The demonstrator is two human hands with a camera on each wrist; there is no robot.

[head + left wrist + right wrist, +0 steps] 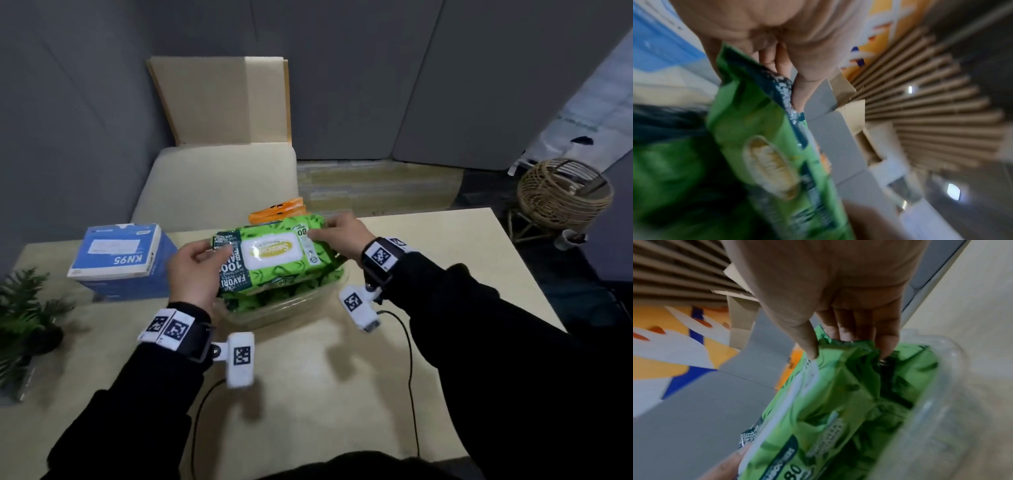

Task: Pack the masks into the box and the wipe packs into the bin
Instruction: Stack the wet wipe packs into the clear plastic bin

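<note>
Currently both hands hold one green wipe pack (pixel 274 253) by its ends, left hand (pixel 197 274) pinching the dark crimped seal, right hand (pixel 342 236) pinching the far one, just over the clear bin (pixel 291 305) that already has green packs in it. Best lowered level and released both ends together so it sits flat; soft glossy film, pillowy, rigid white flip lid. Blue KN95 box (pixel 120 257) closed, left of bin

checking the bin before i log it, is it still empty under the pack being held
No, more green wipe packs already lie in the clear bin beneath the green wipe pack held by both hands.
</note>
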